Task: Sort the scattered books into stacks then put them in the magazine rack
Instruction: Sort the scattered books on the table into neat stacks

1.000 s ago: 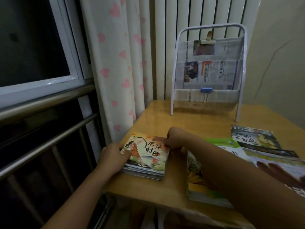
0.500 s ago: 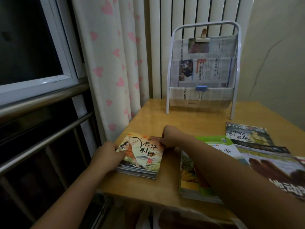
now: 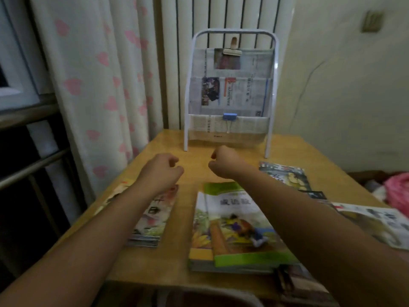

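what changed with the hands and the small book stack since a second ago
Both hands let go of the small book stack and lifted forward toward the magazine rack; the left hand and right hand now hover loosely curled, holding nothing. The stack stays at the table's left edge; the green-covered books and rack are unmoved.

Two bare forearms reach forward over a wooden table [image 3: 181,220]. The left hand [image 3: 162,168] and right hand [image 3: 223,161] hover loosely curled, apart from each other, holding nothing. Under the left arm lies a small book stack [image 3: 155,218]; under the right, a larger stack [image 3: 234,229] with a green-edged cover. More books [image 3: 285,175] lie to the right, blurred. At the table's far edge stands a white rack [image 3: 231,94], its pockets seemingly lined with newspaper.
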